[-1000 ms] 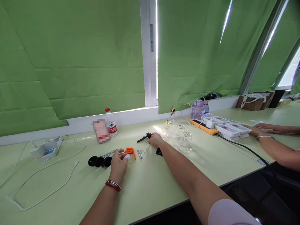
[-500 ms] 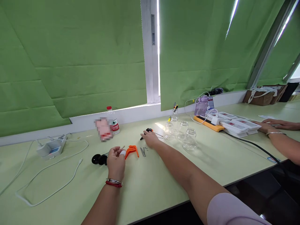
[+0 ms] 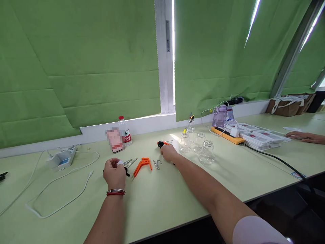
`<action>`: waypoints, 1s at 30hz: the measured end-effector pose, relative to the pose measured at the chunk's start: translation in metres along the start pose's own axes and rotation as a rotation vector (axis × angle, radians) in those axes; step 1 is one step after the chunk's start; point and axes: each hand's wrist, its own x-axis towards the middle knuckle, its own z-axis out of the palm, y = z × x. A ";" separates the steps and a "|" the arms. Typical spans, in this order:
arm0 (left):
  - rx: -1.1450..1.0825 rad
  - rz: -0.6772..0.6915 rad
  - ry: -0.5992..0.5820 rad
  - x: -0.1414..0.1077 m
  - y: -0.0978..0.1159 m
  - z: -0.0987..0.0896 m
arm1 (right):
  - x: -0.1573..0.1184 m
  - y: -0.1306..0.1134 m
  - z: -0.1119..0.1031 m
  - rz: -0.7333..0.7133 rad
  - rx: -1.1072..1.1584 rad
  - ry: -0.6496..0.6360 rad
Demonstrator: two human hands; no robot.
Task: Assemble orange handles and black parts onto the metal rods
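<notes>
L hand (image 3: 115, 173) curled, fingers bunched over blk pcs (image 3: 127, 172) & metal rods (image 3: 131, 163), mid counter (image 3: 157, 203); can't tell if gripping. Then orange pcs (image 3: 143, 162), screws (image 3: 156, 165), btwn front & back edges. R hand (image 3: 169, 152) at blk/orange tool (image 3: 160, 144), nearer back edge; grip unclear. Glass jars (image 3: 207, 154) to its R.

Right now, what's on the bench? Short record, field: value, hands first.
Left hand: at black-ended metal rods, hold hidden
Right hand: fingers at a black-and-orange tool, grip partly hidden
Between hands: bent orange pieces, screws
Right of right hand: three clear glass jars
Back: red-capped bottle
Far right: paper stacks, another person's hand
</notes>
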 end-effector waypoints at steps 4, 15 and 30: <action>0.237 -0.077 -0.123 0.005 -0.008 -0.002 | -0.009 -0.011 -0.006 0.078 0.005 0.057; 0.486 -0.015 -0.289 0.003 -0.009 -0.006 | -0.033 -0.101 -0.003 0.121 0.210 0.102; 0.588 -0.036 -0.362 -0.003 -0.002 -0.006 | -0.028 -0.087 -0.008 0.275 0.462 0.097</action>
